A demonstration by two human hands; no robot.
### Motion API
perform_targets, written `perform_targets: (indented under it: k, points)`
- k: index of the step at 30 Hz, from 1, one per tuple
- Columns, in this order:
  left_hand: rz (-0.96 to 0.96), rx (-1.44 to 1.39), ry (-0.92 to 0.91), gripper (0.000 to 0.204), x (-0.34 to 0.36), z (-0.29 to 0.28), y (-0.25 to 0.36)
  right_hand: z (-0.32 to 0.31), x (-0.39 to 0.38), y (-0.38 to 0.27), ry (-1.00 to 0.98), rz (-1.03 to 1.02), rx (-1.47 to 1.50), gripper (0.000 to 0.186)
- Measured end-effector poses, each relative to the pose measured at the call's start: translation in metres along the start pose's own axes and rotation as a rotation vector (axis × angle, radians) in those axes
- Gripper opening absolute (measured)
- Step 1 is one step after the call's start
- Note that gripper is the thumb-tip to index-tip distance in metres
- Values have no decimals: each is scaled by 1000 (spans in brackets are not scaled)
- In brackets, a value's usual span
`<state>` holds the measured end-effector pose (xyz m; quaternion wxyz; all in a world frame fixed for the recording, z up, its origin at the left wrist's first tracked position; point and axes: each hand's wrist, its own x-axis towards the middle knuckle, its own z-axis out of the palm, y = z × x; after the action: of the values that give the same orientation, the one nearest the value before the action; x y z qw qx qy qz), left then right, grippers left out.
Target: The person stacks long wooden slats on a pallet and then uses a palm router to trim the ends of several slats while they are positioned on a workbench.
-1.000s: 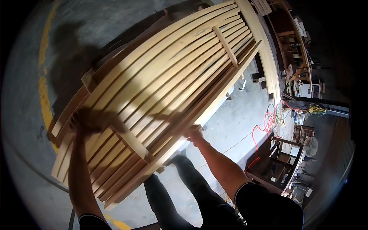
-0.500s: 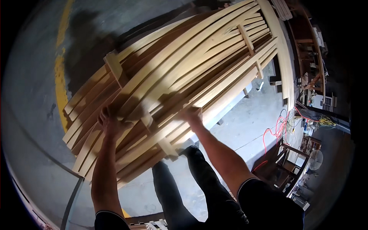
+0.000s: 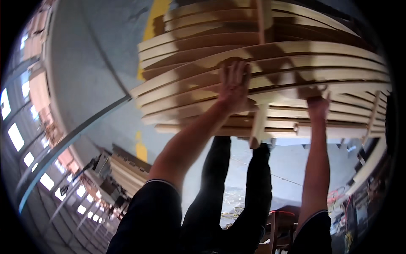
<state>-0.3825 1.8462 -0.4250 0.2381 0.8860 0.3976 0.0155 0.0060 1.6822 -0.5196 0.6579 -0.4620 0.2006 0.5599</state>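
Long pale wooden boards (image 3: 338,62) lie side by side in a stack across the upper part of the view. Several of them bow in a curve. My left hand (image 3: 234,86) rests on top of the boards with its fingers stretched out and apart. Farther right, my right hand (image 3: 317,103) is at the near edge of the upper boards, its fingers curled over a board and its thumb toward the right. Blur and shadow partly hide those fingertips. A short wooden crosspiece (image 3: 259,125) sticks out beneath the stack toward me, between my hands.
Another crosspiece (image 3: 263,21) stands among the far boards. A dark metal rail (image 3: 76,137) runs along the left. More stacked timber (image 3: 127,173) lies at lower left. Cables (image 3: 232,213) and a brown wooden frame (image 3: 277,228) are on the floor near my legs.
My view has swung left, so the stack now runs nearly level across it. My left hand now lies flatter, fingers spread on the boards. The right hand stays by the near boards.
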Motion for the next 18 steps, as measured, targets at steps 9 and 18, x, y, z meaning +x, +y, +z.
perform_targets:
  k: [9,18]
  points:
    - [-133,-79,95,131,4,-9,12,65,-6,23,207,-197,-36,69]
    - [-314,-52,-165,114,-112,18,66,20,-79,73,77,-95,132,71]
